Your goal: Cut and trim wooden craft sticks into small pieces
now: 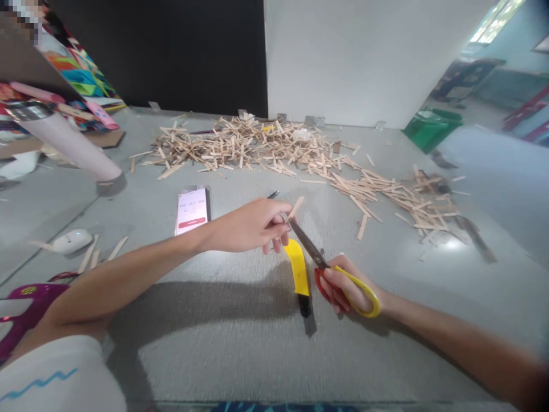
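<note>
Jutting from left grip (pixel 257 224), stick (pixel 297 207)

Brushed, dull metallic finish on the tabletop (pixel 240 355); smooth metal on the blades of the scissors (pixel 307 242), glossy plastic on their handles. The sticks (pixel 240 146) piled along the tabletop's far edge look like matt, pale wood. The phone (pixel 191 210) has a smooth, glossy screen.

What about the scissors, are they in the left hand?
No, the scissors are in the right hand, and the left hand holds a wooden stick.
</note>
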{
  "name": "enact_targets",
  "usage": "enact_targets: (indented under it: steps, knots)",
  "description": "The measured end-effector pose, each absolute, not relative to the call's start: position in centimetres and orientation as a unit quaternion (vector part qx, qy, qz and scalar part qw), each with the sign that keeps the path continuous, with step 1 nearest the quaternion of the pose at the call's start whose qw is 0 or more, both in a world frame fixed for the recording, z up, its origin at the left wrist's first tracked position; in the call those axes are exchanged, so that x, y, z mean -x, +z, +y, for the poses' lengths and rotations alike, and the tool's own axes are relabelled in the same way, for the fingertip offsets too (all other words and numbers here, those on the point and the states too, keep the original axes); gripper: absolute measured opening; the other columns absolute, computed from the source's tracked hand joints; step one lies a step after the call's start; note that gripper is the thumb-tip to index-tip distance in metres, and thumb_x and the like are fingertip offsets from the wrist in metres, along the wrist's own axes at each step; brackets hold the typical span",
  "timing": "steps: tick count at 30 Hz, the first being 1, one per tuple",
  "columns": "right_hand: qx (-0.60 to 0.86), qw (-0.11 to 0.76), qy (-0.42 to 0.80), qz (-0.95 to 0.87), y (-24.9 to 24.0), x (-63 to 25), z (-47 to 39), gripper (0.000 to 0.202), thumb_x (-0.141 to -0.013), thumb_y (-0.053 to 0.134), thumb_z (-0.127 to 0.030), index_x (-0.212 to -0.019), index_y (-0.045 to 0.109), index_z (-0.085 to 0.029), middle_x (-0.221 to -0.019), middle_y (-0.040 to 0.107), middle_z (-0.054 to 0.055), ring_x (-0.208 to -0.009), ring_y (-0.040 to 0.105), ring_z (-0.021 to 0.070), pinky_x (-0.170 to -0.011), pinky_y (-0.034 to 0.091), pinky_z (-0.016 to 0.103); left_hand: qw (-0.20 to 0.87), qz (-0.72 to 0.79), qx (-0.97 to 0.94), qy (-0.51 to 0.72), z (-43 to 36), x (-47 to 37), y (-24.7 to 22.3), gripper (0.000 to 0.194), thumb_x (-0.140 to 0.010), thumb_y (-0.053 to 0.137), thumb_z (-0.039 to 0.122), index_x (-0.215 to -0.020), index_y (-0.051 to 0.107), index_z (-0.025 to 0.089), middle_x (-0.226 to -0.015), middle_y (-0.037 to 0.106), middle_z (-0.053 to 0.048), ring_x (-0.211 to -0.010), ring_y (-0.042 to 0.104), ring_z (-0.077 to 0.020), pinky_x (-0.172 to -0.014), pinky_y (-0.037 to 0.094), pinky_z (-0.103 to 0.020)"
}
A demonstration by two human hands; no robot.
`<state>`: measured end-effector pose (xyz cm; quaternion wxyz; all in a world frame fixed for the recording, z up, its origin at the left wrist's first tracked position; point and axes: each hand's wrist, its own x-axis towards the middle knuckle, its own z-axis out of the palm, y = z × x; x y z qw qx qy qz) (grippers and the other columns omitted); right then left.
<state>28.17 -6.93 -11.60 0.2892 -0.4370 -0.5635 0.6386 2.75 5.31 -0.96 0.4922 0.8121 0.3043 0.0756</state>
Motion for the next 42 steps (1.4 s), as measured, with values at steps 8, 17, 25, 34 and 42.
enact_targets:
  steps: [8, 17, 25, 34, 42]
  knots:
    - [0.449, 0.278, 0.645, -0.552, -12.0, -28.3, -6.9, 0.069, -0.101, 0.055, -0.075, -0.056, 0.054, -0.022, -0.037, 0.045, -0.005, -0.031, 0.045, 0.0096, -0.036, 0.043, 0.02, 0.456, 0.299, -0.835, 0.072, 5.4, -2.7, -2.1, 0.007, -0.109, 0.052, 0.022, -0.102, 0.052, 0.022, -0.091, 0.081, -0.007, -0.075, 0.081, -0.0183, -0.058, 0.06, -0.024]
    - [0.483, 0.28, 0.644, -0.524, -11.8, -27.9, -7.0, 0.07, -0.102, 0.056, -0.069, -0.05, 0.052, -0.023, -0.034, 0.045, -0.004, -0.028, 0.041, 0.0089, -0.035, 0.043, 0.02, 0.501, 0.295, -0.805, 0.119, 5.0, -3.3, -3.0, 0.003, -0.108, 0.051, 0.019, -0.106, 0.05, 0.021, -0.093, 0.079, -0.008, -0.08, 0.083, -0.0218, -0.058, 0.066, -0.027]
    - [0.486, 0.273, 0.625, -0.546, -11.4, -27.9, -7.1, 0.072, -0.106, 0.054, -0.064, -0.048, 0.05, -0.023, -0.034, 0.046, -0.003, -0.029, 0.04, 0.0078, -0.033, 0.036, 0.018, 0.488, 0.3, -0.812, 0.114, 4.9, -3.4, -3.0, 0.004, -0.107, 0.052, 0.02, -0.103, 0.052, 0.021, -0.092, 0.081, -0.009, -0.079, 0.084, -0.0227, -0.057, 0.065, -0.026]
    - [0.437, 0.271, 0.63, -0.582, -11.7, -28.4, -6.9, 0.084, -0.111, 0.049, -0.067, -0.04, 0.047, -0.022, -0.032, 0.042, -0.001, -0.029, 0.039, 0.0075, -0.035, 0.032, 0.02, 0.364, 0.311, -0.873, 0.091, 5.0, -2.9, -2.4, 0.012, -0.108, 0.052, 0.022, -0.097, 0.055, 0.021, -0.085, 0.08, -0.005, -0.063, 0.075, -0.0161, -0.055, 0.05, -0.026]
    - [0.411, 0.288, 0.668, -0.549, -13.4, -29.2, -6.4, 0.084, -0.111, 0.046, -0.073, -0.043, 0.048, -0.023, -0.03, 0.039, -0.003, -0.025, 0.038, 0.0095, -0.032, 0.031, 0.022, 0.408, 0.295, -0.862, 0.061, 5.8, -2.5, -1.0, 0.005, -0.11, 0.048, 0.019, -0.11, 0.052, 0.023, -0.083, 0.077, 0.001, -0.061, 0.064, -0.013, -0.057, 0.046, -0.024]
